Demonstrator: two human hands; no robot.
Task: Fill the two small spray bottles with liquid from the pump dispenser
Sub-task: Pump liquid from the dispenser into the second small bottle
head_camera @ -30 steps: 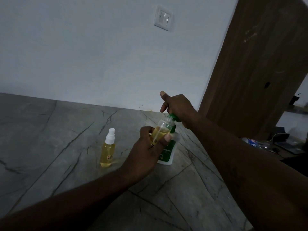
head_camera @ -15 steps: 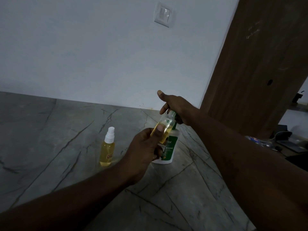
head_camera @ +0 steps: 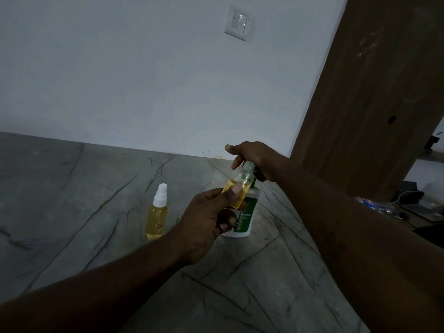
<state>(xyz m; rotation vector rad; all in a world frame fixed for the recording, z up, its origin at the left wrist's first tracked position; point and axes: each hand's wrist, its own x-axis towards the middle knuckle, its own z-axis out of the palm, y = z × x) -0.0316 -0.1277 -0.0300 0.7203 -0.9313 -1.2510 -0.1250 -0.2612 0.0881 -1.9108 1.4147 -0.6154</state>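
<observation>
- Pinching with thumb and curled fingers, the left hand (head_camera: 206, 219) held a small clear plastic bottle (head_camera: 237, 188) with no cap, roughly half full of yellow liquid. It held it in the air just in front of the dispenser.
- That bottle leaned with its open neck toward one o'clock, up under the green pump head.
- The right hand (head_camera: 254, 159) was curled down over the head of the white pump dispenser (head_camera: 242, 219) with a green label. One digit stuck out straight toward nine o'clock.
- From where I stood I could not tell whether the spout sat inside the neck, because the hand covered it.
- The dispenser stood upright on the grey veined stone table (head_camera: 72, 188).
- At nine o'clock from it, near but apart, stood a yellow-filled spray bottle (head_camera: 157, 212) with a white spray cap. It looked finished.
- So I judged this to be the second fill, partway done.
- To do it well, the neck should sit right under the spout and the strokes should be slow and full.
- The bottle should come more upright as the level climbs.
- Filling should stop below the shoulder, leaving room for the sprayer tube.
- A hard one-handed press could rock the dispenser, so the push should go straight down.
</observation>
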